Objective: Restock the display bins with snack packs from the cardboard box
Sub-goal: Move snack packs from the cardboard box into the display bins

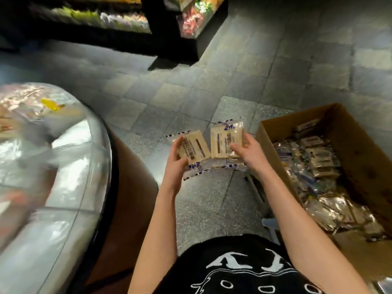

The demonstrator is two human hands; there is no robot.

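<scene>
Tiled floor [191,98]; left hand [177,160], right hand [249,149] grip snack packs [227,143], seemingly lengthwise forward.

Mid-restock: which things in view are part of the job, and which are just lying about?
Job: left hand holding left snack pack; right hand holding right snack pack; cardboard box of more packs; round display bin.
Just there: far shelf unit of sweets; tiled floor.

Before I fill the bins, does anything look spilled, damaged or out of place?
Nothing stands out: the left hand holds one snack pack, the right hand another, both look intact, and the cardboard box holds its loose heap.
</scene>
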